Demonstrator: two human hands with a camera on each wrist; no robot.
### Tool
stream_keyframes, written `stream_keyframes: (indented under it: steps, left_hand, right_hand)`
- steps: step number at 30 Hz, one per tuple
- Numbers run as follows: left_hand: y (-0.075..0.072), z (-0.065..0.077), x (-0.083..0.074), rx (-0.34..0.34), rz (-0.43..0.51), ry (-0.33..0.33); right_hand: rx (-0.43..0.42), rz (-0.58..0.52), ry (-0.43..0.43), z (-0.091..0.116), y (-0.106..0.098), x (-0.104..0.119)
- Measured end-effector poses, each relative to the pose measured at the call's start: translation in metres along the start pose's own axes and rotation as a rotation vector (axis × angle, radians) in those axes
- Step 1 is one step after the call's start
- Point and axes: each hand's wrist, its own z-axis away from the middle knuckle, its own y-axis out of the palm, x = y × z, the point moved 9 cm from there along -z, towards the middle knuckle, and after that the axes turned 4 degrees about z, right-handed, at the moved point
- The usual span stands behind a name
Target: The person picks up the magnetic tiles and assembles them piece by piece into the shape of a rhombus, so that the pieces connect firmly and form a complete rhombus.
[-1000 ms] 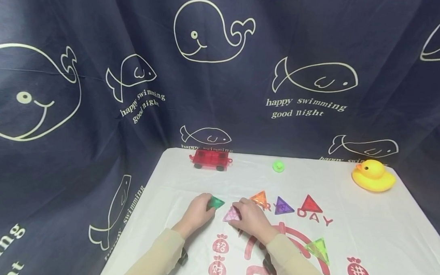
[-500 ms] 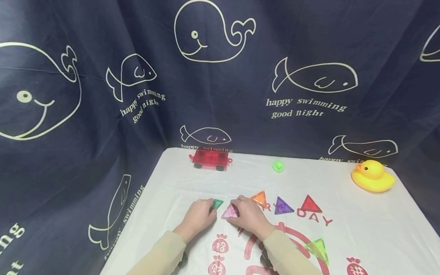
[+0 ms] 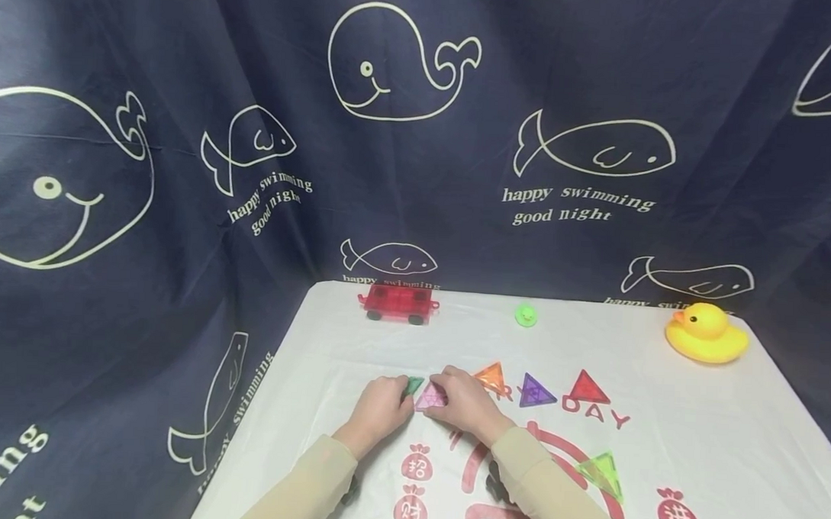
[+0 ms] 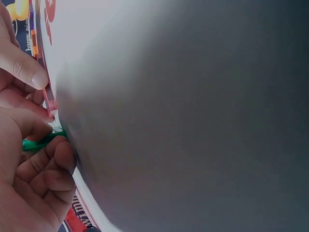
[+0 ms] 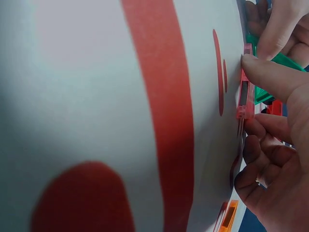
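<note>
Low on the white tabletop, my left hand (image 3: 381,409) pinches a green triangular magnetic tile (image 3: 414,383) between thumb and fingers. Beside it, my right hand (image 3: 467,402) grips a pink triangular magnetic tile (image 3: 431,397) by its edges. The two tiles sit very close together; whether their edges touch is hard to tell. In the left wrist view, the green tile (image 4: 38,143) is tilted and partly covered by the fingers. The right wrist view has the pink tile (image 5: 245,94) edge-on between thumb and fingers, with the green tile (image 5: 289,62) just behind.
Orange (image 3: 491,377), purple (image 3: 537,392) and red triangular tiles (image 3: 587,388) lie right of my hands, a lime tile (image 3: 602,474) nearer. A red wheeled toy car base (image 3: 398,303), small green smiling toy (image 3: 526,315) and yellow duck (image 3: 706,333) stand along the back, before a dark curtain.
The pink tile has shifted left in my right hand, closing the gap to the green one. My left hand has edged right, and its fingers now cover more of the green tile.
</note>
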Motion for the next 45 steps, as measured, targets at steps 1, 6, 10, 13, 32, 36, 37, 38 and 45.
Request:
stream_keyframes:
  steps: [1, 6, 10, 13, 32, 36, 37, 38, 45]
  left_hand:
    - [0.001, -0.001, 0.0, 0.002, -0.002, -0.002]
    - [0.003, -0.003, -0.001, -0.013, -0.009, 0.014]
    - [0.003, -0.004, -0.002, -0.024, -0.016, 0.029]
    - [0.002, -0.005, -0.003, -0.024, -0.022, 0.029]
    - [0.005, -0.004, -0.003, -0.007, 0.002, 0.036]
    - [0.007, -0.003, 0.0, 0.02, 0.045, 0.041]
    - [0.008, -0.003, 0.001, 0.031, 0.066, 0.038]
    - [0.008, -0.002, 0.002, 0.042, 0.087, 0.036]
    - [0.008, -0.001, 0.007, 0.098, 0.217, -0.001]
  right_hand:
    - [-0.002, 0.001, -0.003, -0.001, 0.0, 0.0]
    - [-0.008, -0.002, -0.024, -0.003, -0.001, 0.002]
    - [0.0, -0.007, -0.026, -0.006, 0.001, 0.002]
    - [0.003, -0.007, -0.022, -0.008, 0.002, 0.002]
    - [0.001, 0.004, -0.02, -0.011, 0.002, 0.003]
    - [0.005, -0.005, 0.002, -0.01, 0.003, 0.002]
    - [0.004, -0.01, 0.008, -0.01, 0.004, 0.002]
    - [0.006, -0.016, 0.017, -0.009, 0.004, 0.001]
    - [0.015, -0.01, 0.04, -0.007, 0.005, 0.001]
